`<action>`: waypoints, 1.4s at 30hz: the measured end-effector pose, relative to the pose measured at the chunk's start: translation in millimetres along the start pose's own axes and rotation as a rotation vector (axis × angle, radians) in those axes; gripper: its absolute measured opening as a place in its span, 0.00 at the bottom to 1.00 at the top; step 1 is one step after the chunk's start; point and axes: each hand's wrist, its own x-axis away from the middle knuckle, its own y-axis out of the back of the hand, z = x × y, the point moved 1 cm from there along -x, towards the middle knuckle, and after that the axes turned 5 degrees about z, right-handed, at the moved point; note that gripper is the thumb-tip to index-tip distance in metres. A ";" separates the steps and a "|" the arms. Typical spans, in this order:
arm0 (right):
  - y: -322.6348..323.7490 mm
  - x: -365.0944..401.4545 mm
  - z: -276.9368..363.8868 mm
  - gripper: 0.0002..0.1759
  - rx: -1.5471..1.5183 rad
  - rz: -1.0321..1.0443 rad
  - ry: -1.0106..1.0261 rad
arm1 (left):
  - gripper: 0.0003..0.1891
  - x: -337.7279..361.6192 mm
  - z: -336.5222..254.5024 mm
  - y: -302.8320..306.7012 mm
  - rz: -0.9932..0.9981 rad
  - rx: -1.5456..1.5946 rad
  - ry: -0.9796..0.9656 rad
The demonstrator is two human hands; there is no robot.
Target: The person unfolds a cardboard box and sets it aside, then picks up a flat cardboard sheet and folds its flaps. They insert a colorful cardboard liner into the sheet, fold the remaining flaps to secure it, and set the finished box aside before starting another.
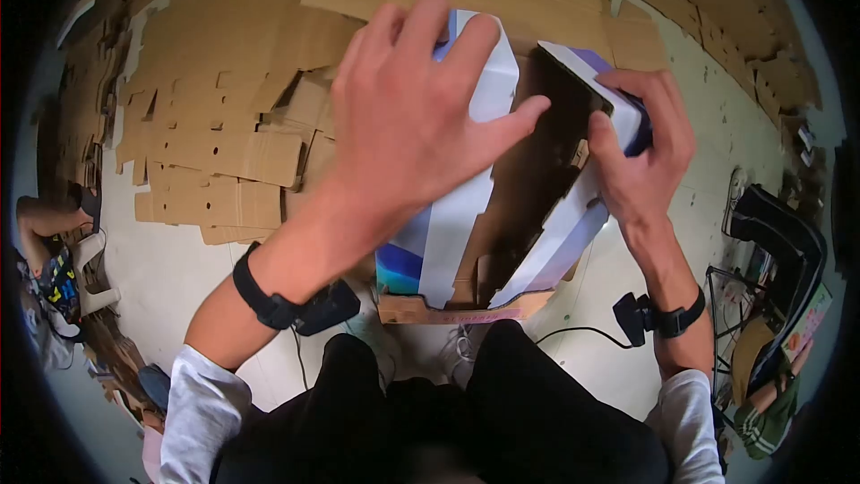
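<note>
A cardboard box (448, 251), white, blue and purple outside and brown inside, stands between my arms with its middle open. My left hand (412, 99) lies over the box's left side, fingers spread and thumb stretched toward the opening. On the right, my right hand (640, 139) pinches the upper part of the right side panel (596, 81), thumb inside and fingers outside. Part of the left panel is hidden under my left hand. Each wrist wears a black strap with a small device on it.
Flat brown cardboard sheets (215, 152) lie stacked at the left and behind the box. More cardboard (726, 9) is piled at the far right. A black chair (788, 233) stands at the right; another person's leg (54, 215) shows at the left edge. Below is a pale tiled floor (170, 278).
</note>
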 end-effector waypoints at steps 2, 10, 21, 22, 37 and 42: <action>5.6 3.6 5.9 0.15 -0.033 -0.012 -0.004 | 0.18 3.8 -1.9 6.8 -0.025 0.028 -0.005; -2.1 3.5 21.9 0.16 -0.015 -0.034 0.286 | 0.10 36.4 12.0 36.3 0.068 0.093 0.004; -19.3 -9.3 13.4 0.18 0.018 0.053 0.171 | 0.14 54.9 166.2 25.6 -0.469 0.616 1.007; -16.4 -7.2 10.0 0.18 0.011 0.069 0.156 | 0.16 60.8 187.5 21.7 -0.442 0.845 1.212; 17.7 -55.0 -125.6 0.15 -0.478 -0.309 -0.518 | 0.24 3.6 99.7 12.4 0.366 1.389 0.935; -15.8 -27.1 -141.8 0.26 -1.488 0.237 -1.007 | 0.21 3.7 99.5 13.0 0.351 1.503 0.963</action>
